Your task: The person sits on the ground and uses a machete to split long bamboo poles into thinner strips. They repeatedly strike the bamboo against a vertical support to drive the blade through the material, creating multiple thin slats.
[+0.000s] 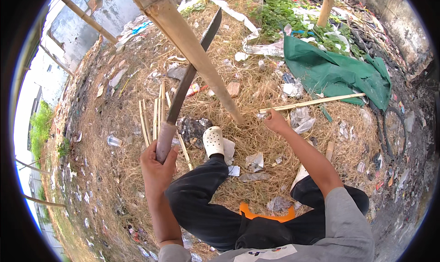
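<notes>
Left hand [156, 166] curls its fingers round the machete [185, 85], right hand [276, 121] seemingly pinches a pale strip [316, 102] at one o'clock; similar loose strips [143, 119] lie at eleven, seemingly done, this one perhaps unfinished.

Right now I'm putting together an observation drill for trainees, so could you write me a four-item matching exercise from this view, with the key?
Column one
1. Long-bladed knife
2. Crumpled sheet
3. Pale bamboo strip
4. Clog

Column two
A. White, dotted with holes
B. Held near one end in the right hand
C. Gripped by its handle in the left hand, blade pointing up
D. Green, lying at the picture's upper right

Right pairs: 1-C, 2-D, 3-B, 4-A
</notes>
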Demonstrator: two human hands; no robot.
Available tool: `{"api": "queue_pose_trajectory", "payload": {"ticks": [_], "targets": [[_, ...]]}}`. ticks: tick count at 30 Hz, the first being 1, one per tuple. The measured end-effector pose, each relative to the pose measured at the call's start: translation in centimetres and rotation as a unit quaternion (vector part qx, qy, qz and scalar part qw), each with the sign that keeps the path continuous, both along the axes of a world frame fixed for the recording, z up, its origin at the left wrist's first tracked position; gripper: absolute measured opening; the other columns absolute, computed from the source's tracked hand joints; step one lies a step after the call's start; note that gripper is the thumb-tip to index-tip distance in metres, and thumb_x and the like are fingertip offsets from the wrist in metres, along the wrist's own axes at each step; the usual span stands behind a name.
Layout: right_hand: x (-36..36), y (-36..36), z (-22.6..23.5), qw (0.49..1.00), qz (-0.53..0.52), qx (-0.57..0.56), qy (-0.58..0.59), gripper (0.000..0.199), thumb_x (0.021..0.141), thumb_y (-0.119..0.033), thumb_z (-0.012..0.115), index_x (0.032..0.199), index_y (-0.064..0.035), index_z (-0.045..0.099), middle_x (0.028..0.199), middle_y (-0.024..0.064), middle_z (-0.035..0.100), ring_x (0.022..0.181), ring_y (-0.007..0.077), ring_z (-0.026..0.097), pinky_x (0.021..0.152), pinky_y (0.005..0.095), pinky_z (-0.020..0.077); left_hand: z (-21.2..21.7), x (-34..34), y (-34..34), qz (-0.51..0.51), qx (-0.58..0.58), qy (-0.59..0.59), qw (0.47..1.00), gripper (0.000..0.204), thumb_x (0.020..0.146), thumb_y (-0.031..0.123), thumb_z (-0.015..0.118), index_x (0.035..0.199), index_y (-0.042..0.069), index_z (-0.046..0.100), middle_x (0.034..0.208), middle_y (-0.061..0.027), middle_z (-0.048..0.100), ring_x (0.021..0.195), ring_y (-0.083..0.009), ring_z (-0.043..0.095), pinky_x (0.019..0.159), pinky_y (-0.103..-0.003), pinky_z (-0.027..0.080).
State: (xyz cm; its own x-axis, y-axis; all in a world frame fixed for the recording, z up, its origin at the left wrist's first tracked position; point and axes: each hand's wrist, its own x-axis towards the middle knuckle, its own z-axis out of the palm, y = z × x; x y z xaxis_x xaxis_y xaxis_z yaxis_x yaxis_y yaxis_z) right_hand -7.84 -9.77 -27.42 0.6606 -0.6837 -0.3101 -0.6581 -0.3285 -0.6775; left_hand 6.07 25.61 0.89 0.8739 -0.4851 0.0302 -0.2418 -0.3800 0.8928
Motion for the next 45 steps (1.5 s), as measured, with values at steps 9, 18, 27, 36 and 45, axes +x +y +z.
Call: {"api": "queue_pose_trajectory", "payload": {"ticks": [9,18,27,36,45], "targets": [[25.6,-7.8,-10.4,0.985,0.089,-0.1,0.109,0.086,0.077,-0.031,0.078,0.145,-0.0029,0.034,0.139,0.0176,0.049,0.129,0.0341,0.048,0.107,0.0465,0.0404,-4.6,3.0,0.7,0.172,-0.032,0.001,0.985,0.033,0.079,0.001,0.072,0.104,-0.006,0.051,0.067,-0.0084,0.053,0.042,-0.0116,0.05,0.036,-0.025,0.039],[30.3,-11.4,-16.9,0.955,0.15,-0.181,0.179,0.114,0.061,-0.039,0.09,0.149,-0.0042,0.026,0.15,0.0133,0.034,0.142,0.0316,0.028,0.119,0.058,0.0169,-4.1,4.4,-2.5,0.258,0.114,-0.003,0.959,0.031,0.07,0.012,0.077,0.095,-0.001,0.065,0.069,0.002,0.055,0.057,-0.0071,0.05,0.049,-0.025,0.036],[19.6,-5.3,-3.9,0.983,0.053,-0.168,0.045,0.118,0.052,-0.048,0.09,0.143,-0.0035,0.03,0.143,0.0153,0.04,0.137,0.0302,0.037,0.114,0.059,0.0203,-6.2,3.6,3.7,0.187,-0.068,0.01,0.98,0.037,0.078,0.003,0.073,0.102,-0.006,0.046,0.069,-0.0096,0.054,0.042,-0.0108,0.049,0.038,-0.024,0.04],[-2.3,4.8,-13.1,0.964,0.02,-0.055,0.259,0.127,0.054,-0.048,0.091,0.149,0.0,0.022,0.151,0.0187,0.031,0.141,0.0347,0.031,0.115,0.0584,0.0221,-2.1,-1.2,0.4,0.063,-0.11,0.07,0.989,0.017,0.081,0.003,0.074,0.082,-0.003,0.058,0.061,-0.0043,0.055,0.044,-0.0072,0.05,0.041,-0.022,0.038],[-13.2,2.1,1.0,0.98,0.075,-0.1,0.158,0.105,0.064,-0.044,0.086,0.149,-0.0111,0.034,0.151,0.0178,0.032,0.139,0.0367,0.034,0.111,0.0514,0.034,-2.0,-6.6,1.6,-0.082,-0.109,0.082,0.987,0.014,0.086,0.006,0.071,0.088,-0.004,0.062,0.058,-0.001,0.056,0.045,-0.0052,0.052,0.042,-0.021,0.039]]}}
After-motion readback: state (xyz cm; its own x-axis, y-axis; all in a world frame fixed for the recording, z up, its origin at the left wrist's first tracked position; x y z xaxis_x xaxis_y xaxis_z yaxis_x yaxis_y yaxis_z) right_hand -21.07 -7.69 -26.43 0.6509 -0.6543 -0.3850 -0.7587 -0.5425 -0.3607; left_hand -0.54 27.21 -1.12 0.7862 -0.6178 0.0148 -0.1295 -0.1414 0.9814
